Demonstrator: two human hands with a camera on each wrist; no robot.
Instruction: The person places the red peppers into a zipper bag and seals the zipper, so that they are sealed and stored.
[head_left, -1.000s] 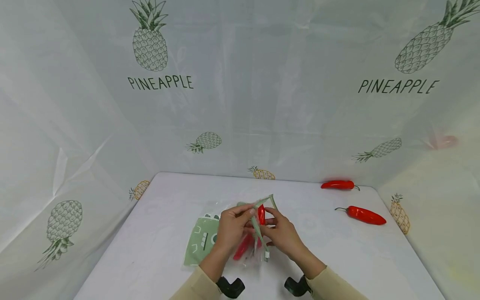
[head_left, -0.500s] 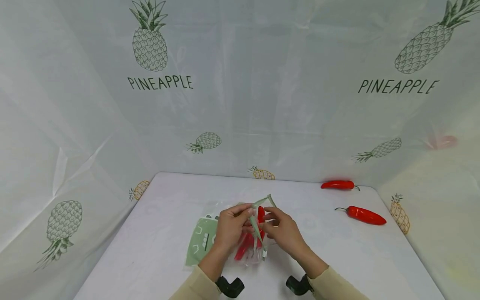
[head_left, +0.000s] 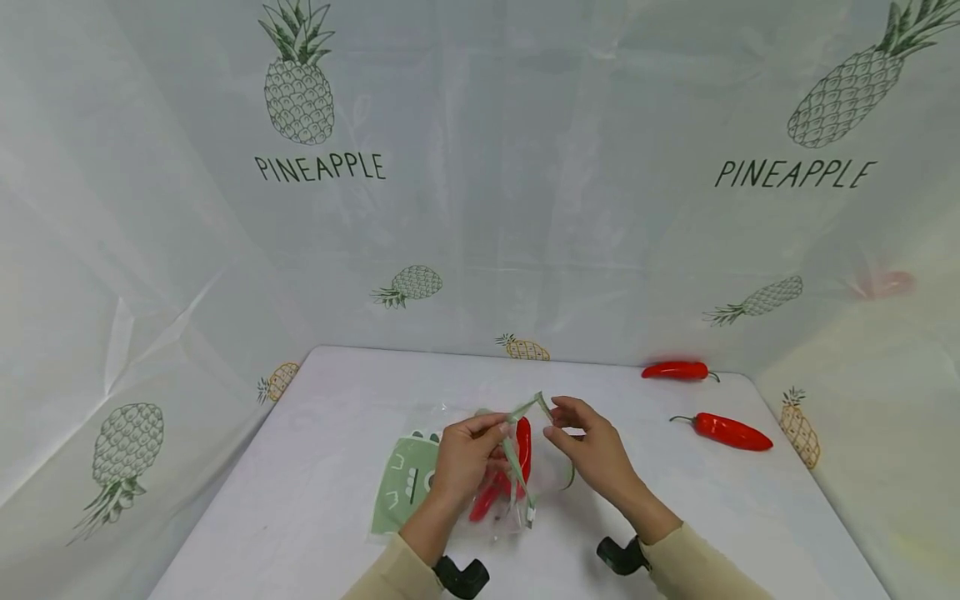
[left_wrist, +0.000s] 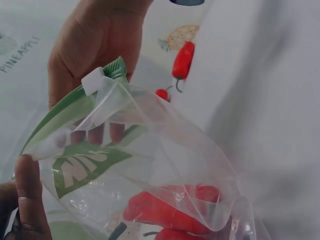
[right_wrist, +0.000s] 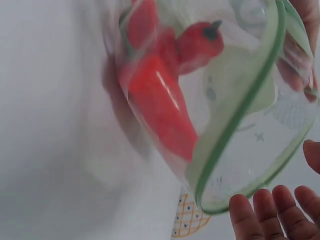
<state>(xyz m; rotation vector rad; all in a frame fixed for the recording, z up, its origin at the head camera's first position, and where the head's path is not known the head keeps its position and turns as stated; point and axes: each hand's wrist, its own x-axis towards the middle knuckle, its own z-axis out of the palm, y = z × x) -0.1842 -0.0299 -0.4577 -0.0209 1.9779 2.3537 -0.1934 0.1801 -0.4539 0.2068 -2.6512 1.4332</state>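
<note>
My left hand [head_left: 465,454] pinches the green rim of a clear zip bag [left_wrist: 165,145], whose mouth gapes. Several red chili peppers [right_wrist: 162,107] lie inside, one of them standing steeply near the mouth in the head view. At the rim's right side is my right hand [head_left: 596,446], its fingers [right_wrist: 270,220] extended and holding nothing. Through the plastic, the left wrist view shows some of its fingers. A white slider [left_wrist: 92,81] sits at one end of the zip. In the left wrist view, one left finger [left_wrist: 30,195] shows upright against the rim.
Two loose red chili peppers, one at the back edge [head_left: 678,370] and one nearer [head_left: 731,432], lie on the right of the white table [head_left: 622,500]. A flat green bag with a cartoon face [head_left: 405,479] lies left of my left hand. Pineapple-print sheeting [head_left: 480,208] surrounds the table.
My right hand has drawn back to the right, away from the pepper at the bag's mouth, and its fingers have spread. My left hand still holds the rim in nearly the same place.
</note>
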